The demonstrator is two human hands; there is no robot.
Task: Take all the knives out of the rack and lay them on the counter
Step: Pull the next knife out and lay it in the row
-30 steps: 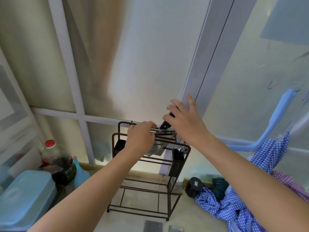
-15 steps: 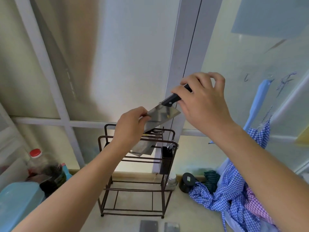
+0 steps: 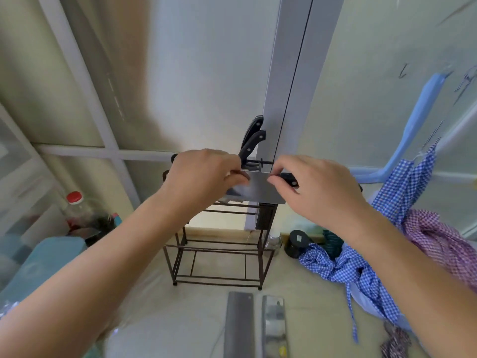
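Above rack (image 3: pixel 219 244), cleaver (image 3: pixel 258 187) level, handle rightward

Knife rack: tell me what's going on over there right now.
A person is emptying the wire knife rack on the counter. Both hands hold one cleaver just in front of the rack's top: the left hand pinches the blade end and the right hand grips the black handle. Two black-handled knives stand in the rack behind it. Two flat blades lie on the counter in front of the rack.
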